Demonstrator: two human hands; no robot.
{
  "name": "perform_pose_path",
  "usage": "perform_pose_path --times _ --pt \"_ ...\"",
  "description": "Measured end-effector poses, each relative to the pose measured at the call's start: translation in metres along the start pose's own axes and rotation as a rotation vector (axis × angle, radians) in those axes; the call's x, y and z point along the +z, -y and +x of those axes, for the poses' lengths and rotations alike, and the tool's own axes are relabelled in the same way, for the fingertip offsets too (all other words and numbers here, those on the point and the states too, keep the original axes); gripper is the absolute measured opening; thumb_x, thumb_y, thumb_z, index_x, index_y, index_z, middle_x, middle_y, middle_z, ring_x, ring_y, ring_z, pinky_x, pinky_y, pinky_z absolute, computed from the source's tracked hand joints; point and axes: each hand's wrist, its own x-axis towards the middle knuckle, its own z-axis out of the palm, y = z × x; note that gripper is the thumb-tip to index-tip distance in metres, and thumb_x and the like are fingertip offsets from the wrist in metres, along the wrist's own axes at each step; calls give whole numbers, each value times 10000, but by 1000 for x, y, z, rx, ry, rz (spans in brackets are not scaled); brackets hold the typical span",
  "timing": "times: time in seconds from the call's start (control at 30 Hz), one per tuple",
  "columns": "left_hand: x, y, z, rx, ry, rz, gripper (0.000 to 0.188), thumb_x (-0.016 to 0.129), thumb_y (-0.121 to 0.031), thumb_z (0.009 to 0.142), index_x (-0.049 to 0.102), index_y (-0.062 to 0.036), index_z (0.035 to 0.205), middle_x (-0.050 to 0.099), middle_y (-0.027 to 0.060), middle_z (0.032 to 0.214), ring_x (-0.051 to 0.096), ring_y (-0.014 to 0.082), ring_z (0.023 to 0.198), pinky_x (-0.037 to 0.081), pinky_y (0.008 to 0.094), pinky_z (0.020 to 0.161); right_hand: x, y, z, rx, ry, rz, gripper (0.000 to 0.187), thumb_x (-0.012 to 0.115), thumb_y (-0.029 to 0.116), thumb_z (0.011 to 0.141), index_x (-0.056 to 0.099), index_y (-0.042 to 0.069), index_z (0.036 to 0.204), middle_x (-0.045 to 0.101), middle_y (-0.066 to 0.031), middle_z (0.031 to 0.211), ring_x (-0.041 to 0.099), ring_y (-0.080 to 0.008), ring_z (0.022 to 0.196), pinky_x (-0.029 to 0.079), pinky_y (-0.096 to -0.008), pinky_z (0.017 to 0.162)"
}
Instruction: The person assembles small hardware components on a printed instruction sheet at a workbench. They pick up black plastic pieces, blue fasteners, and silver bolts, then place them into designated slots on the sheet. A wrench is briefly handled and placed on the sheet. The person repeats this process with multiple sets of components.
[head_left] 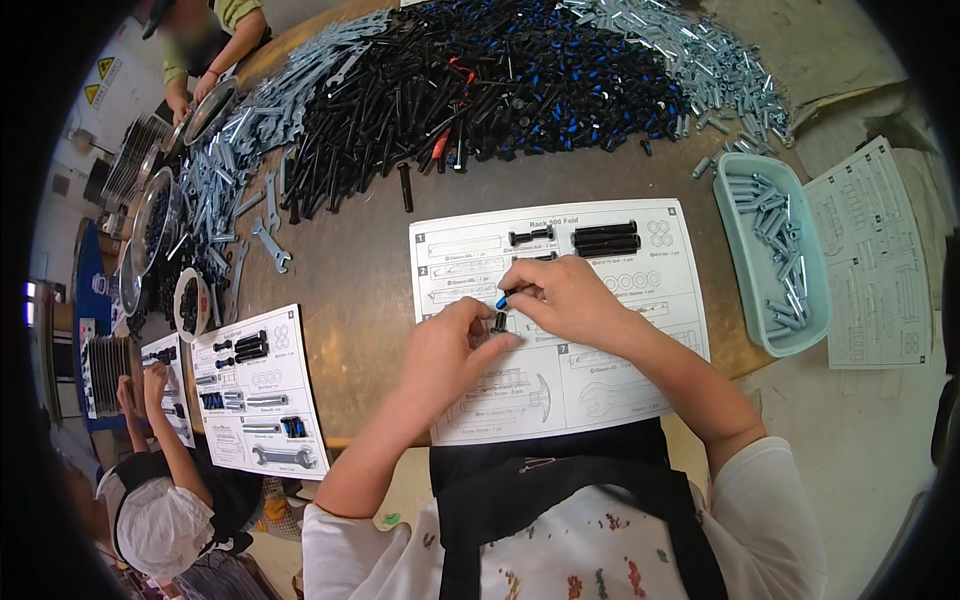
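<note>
Over the printed sheet (470, 410) my two hands meet near its middle. My right hand (570, 298) pinches a small blue-and-black screw (503, 301) between thumb and fingertips. Just below it, a short black bolt (499, 322) shows between the thumb and fingers of my left hand (455, 345). Whether the two pieces touch is hard to make out. At the sheet's top lie a short black bolt (531, 237) and some longer black bolts (606, 239) side by side. Another dark piece is partly hidden behind my right hand.
Beyond the sheet spreads a heap of black bolts (380, 120), blue-and-black screws (590, 90) and silver sleeves (720, 70). A pale green tray (818, 300) of sleeves stands right. Wrenches (268, 245) and a filled sheet (230, 415) lie left. Co-workers (165, 520) are at the left.
</note>
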Motion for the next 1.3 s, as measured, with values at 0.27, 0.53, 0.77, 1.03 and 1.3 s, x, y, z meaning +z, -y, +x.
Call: perform_pose_path --times 0.27,0.53,0.77,1.03,1.3 --pt "17 10 -8 63 -132 85 278 826 -211 785 628 -31 862 664 105 745 668 225 643 522 338 591 23 -2 6 -232 -54 -273 136 650 164 856 710 89 952 693 -77 885 671 -284 830 529 -395 698" --pt "14 5 -13 99 -113 30 321 827 -279 773 602 -51 748 639 106 696 637 258 615 506 362 574 13 4 6 -109 19 -320 223 622 193 891 699 113 1085 667 -92 934 667 -309 839 536 -419 740" --pt "-12 11 36 -21 -103 -204 297 753 -296 860 691 -13 798 652 115 669 612 208 568 488 331 557 -81 -62 111 138 -402 -594 354 649 210 869 620 73 1194 652 -151 1073 658 -345 979 528 -478 824" --pt "-13 29 155 188 -260 24 370 705 -167 869 641 -37 1210 689 145 965 655 260 772 528 387 710 -68 -80 135 66 -337 -659 383 728 209 803 550 64 1110 631 -124 993 653 -336 935 518 -468 794" --pt "20 30 215 208 -330 322 347 763 -176 803 625 -87 1109 678 116 936 674 322 839 523 430 705 -65 -86 107 33 -219 -586 142 687 112 819 666 80 956 636 -105 983 654 -338 918 520 -457 795"
